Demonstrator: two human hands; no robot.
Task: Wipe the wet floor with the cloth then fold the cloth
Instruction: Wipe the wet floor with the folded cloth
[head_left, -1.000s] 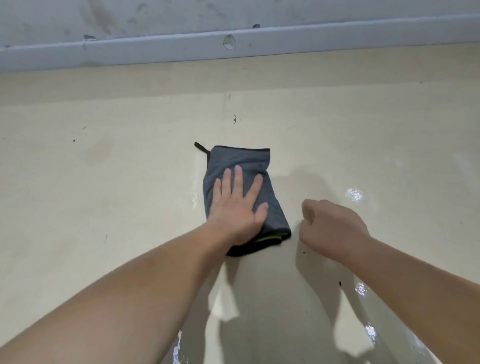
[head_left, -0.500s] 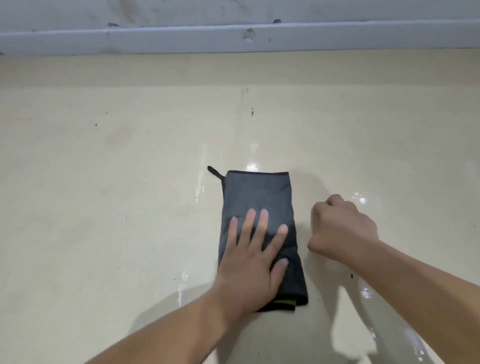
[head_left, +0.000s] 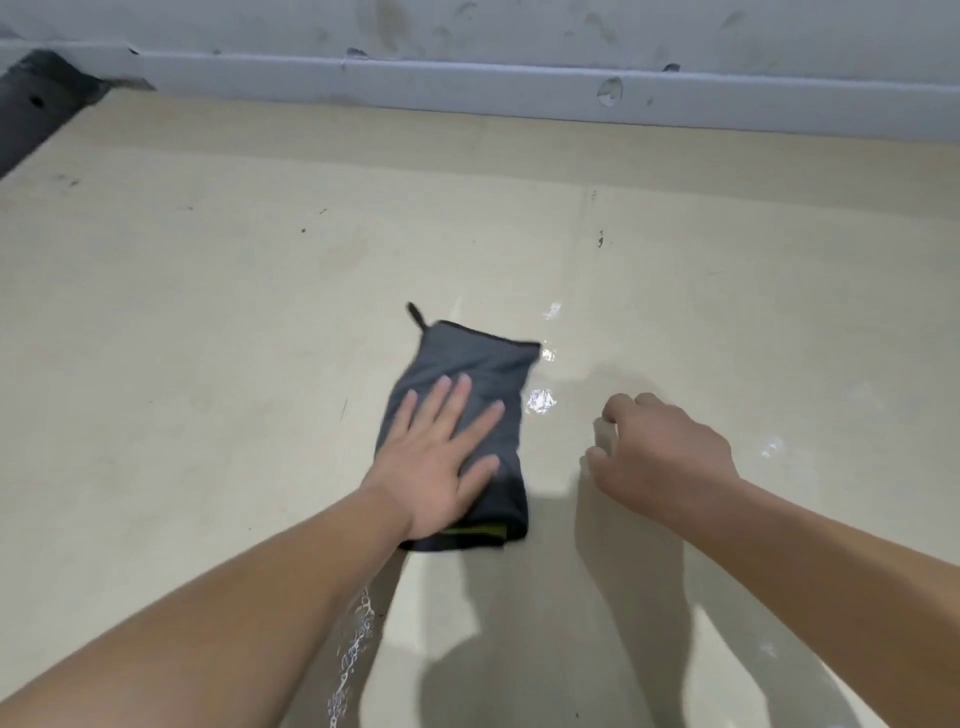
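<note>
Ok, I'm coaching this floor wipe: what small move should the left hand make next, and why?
Probably slide the cloth rightward under the flat left hand onto the shiny wet patch beside its right edge; that water glistens unwiped, and the curled right hand holds nothing.

No legible text, brand, number or sign; green strip (head_left: 480, 531) at cloth (head_left: 480, 366) hem perhaps label, too blurred

Matt grey cloth (head_left: 470, 364) on glossy, wet cream floor (head_left: 208, 364)
</note>
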